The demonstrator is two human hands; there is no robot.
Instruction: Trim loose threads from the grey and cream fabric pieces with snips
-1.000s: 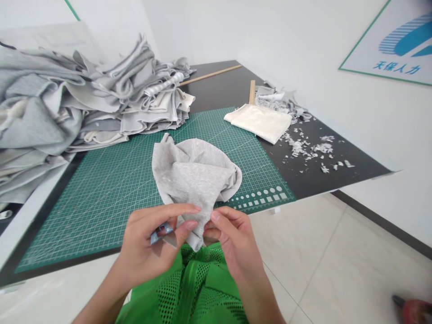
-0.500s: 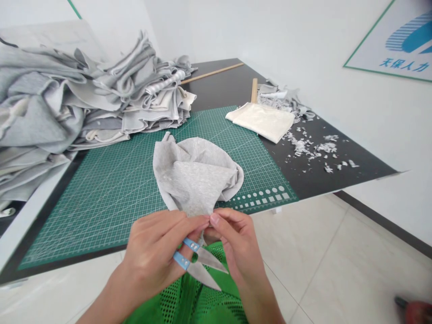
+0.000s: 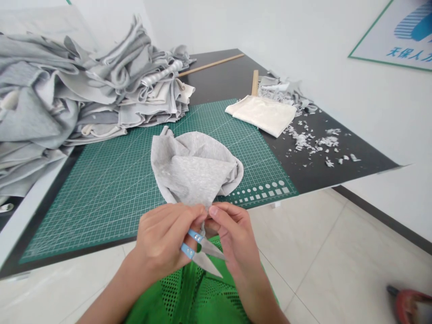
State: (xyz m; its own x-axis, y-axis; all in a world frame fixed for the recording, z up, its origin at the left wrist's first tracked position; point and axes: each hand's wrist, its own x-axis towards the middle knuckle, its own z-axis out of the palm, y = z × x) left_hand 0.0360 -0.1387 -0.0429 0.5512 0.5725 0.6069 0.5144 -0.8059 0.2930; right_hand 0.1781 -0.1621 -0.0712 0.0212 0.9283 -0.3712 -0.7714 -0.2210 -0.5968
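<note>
Big change from a second back: thread snips [image 3: 202,256] out in plain view, two blue bands on the grip, steel blades angled down and to the right, no longer tucked inside the left hand [image 3: 162,238]. Left hand closed around them, fingers curled, blades just under the gathered tip of the grey jersey piece [image 3: 192,168]. Right hand [image 3: 232,240] in a tight, narrow pinch on that tip, thumb and fingers together. Bulk of the jersey bunched over the near part of the green cutting mat [image 3: 101,211].

Head count: two hands, one pair of snips, one big heap of grey fabric [image 3: 43,90] on the left, one folded cream cloth [image 3: 261,115], two wooden strips [image 3: 211,64] on the black table [image 3: 229,76], plenty of small offcuts [image 3: 313,144] too many to count. Green mesh fabric [image 3: 189,292] below the hands. Red object [image 3: 405,306] at the bottom corner, too cut off to identify. Only readable writing: 天保人力 in blue on a wall sign [image 3: 400,51], last character clipped by the frame.
</note>
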